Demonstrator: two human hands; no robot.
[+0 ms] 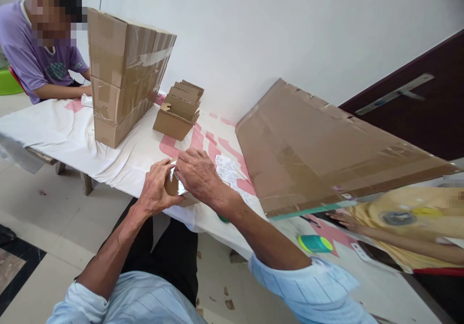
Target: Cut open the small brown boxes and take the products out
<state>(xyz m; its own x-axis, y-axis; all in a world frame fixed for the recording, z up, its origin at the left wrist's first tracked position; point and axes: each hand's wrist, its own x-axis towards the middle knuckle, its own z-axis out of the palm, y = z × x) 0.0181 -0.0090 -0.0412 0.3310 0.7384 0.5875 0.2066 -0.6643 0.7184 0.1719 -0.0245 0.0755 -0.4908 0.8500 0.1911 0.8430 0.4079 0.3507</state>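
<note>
Cardboard box (171, 186), small and brown, lies between both hands at the near edge of the white-clothed desk (121, 167), the left hand (155, 187) wrapping its left side in a part-open grip, the right hand (198, 173) curled above its shiny strip (181, 187), any pinch hidden.

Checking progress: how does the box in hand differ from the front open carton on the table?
The box is between the left hand and right hand; the open carton stands on the cloth, unheld. The box shows a shiny strip; the open carton shows none. Both are brown cardboard.
</note>
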